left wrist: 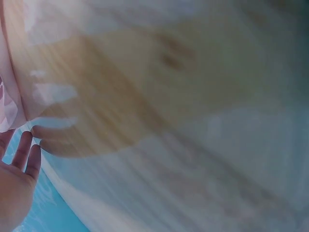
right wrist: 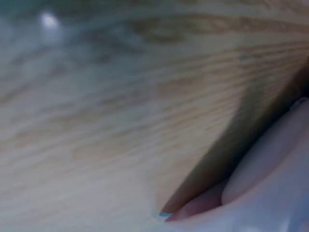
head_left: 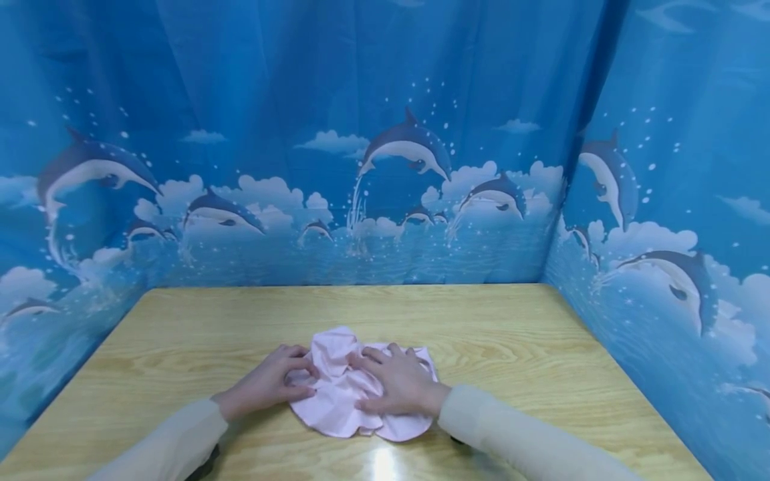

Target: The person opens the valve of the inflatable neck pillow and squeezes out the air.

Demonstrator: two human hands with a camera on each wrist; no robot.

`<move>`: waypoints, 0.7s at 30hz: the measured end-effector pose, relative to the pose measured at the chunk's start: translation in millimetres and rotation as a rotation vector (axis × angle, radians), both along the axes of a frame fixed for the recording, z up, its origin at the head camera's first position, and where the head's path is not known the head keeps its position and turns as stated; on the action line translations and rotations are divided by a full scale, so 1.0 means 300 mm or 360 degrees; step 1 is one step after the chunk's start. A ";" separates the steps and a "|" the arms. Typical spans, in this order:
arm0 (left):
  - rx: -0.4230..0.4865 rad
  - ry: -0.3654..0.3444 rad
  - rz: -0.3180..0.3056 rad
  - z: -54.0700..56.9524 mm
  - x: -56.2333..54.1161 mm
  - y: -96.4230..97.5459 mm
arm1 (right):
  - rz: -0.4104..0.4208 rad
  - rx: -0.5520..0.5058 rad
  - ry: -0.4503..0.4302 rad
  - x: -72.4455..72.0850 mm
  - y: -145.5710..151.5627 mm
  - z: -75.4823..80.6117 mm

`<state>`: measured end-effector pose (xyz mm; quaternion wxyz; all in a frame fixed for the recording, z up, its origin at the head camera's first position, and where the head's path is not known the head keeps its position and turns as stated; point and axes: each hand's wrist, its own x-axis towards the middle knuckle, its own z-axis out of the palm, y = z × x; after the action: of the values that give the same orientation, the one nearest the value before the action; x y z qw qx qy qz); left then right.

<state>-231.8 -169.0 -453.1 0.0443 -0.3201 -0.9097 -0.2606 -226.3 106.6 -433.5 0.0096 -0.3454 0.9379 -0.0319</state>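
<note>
A pale pink cloth piece [head_left: 337,407] with rounded, wavy edges lies crumpled on the wooden table. At its left side is my left hand [head_left: 267,382], fingers bent loosely, with fingertips and thumb touching the fabric edge. My right hand [head_left: 404,382] rests on the right half of the cloth, palm down with fingers spread. In the left wrist view, the fingers of the left hand [left wrist: 17,186] reach out fairly straight near the pink cloth [left wrist: 7,104] at the left border. The right wrist view is dim and shows mostly tabletop; the right fingers cannot be made out there.
The glossy wood-grain table [head_left: 511,334] reflects light near its front. Blue curtains [head_left: 289,80] printed with dolphins and clouds stand behind it and along both sides. Pale sleeves [head_left: 180,441] cover both forearms.
</note>
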 end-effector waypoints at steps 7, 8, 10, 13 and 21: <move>-0.0007 0.0067 -0.0012 -0.008 -0.004 0.010 | 0.0041 -0.0092 0.0060 -0.008 0.002 -0.015; -0.0010 0.0072 -0.0014 -0.010 -0.004 0.011 | 0.0037 -0.0104 0.0062 -0.008 0.001 -0.016; -0.0011 0.0078 -0.0018 -0.012 -0.005 0.012 | 0.0021 -0.0126 0.0059 -0.008 0.000 -0.017; -0.0006 0.0074 -0.0019 -0.014 -0.007 0.012 | -0.0003 -0.0150 0.0033 -0.007 0.000 -0.018; -0.0006 0.0055 -0.0010 -0.013 -0.006 0.014 | 0.0002 -0.0129 0.0019 -0.010 -0.001 -0.012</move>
<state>-233.7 -164.7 -456.9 0.0585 -0.3276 -0.9083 -0.2534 -229.3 106.5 -437.0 -0.0101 -0.3464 0.9356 -0.0679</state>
